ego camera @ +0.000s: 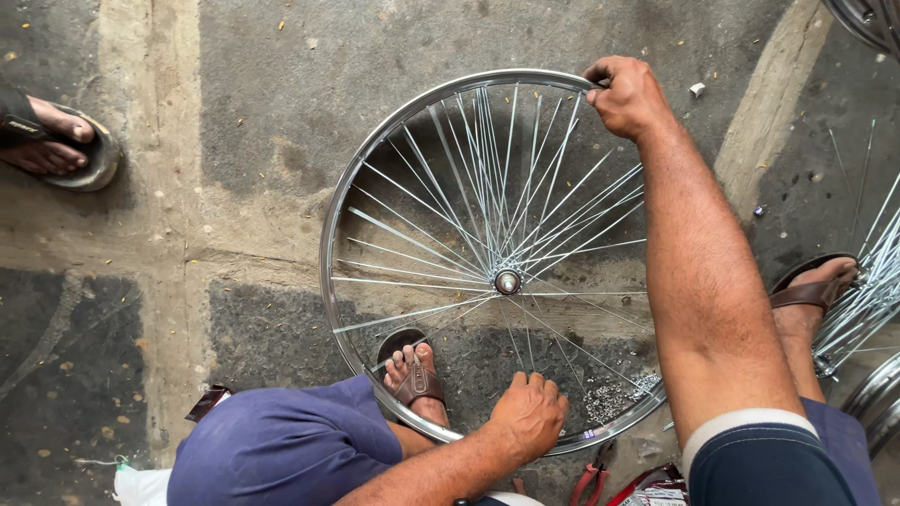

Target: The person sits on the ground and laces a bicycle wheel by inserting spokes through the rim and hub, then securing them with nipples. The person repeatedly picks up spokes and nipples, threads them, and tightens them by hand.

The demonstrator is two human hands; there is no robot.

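**Both hands on a spoked bicycle wheel laid over the concrete floor**

While the bicycle wheel [497, 262] lies nearly flat above the concrete floor [253, 112], the person grips it from two sides. The right hand [626, 94] is at the far edge of the chrome rim [330, 234], its fingers [600, 73] curled tightly around the metal. The left hand [530, 412] rests on the near edge of the rim, fingers [530, 382] bent down over it and closed on it.

Thin steel spokes [422, 239] fan out from the hub [507, 281] at the middle; many bunch toward the far side. Seen through the spokes, the person's left foot in a brown sandal [414, 375] stands inside the ring of the rim, just beside the left hand. The right foot, also in a brown sandal [811, 292], sits outside the wheel to the right, close to another spoked wheel [867, 300] at the picture's edge.

A small heap of tiny metal pieces [614, 395] lies on the floor under the near right part of the rim. Red-handled pliers [591, 480] lie just below the rim near the left hand. Another person's sandalled foot [52, 141] shows far to the left, well apart from the wheel.
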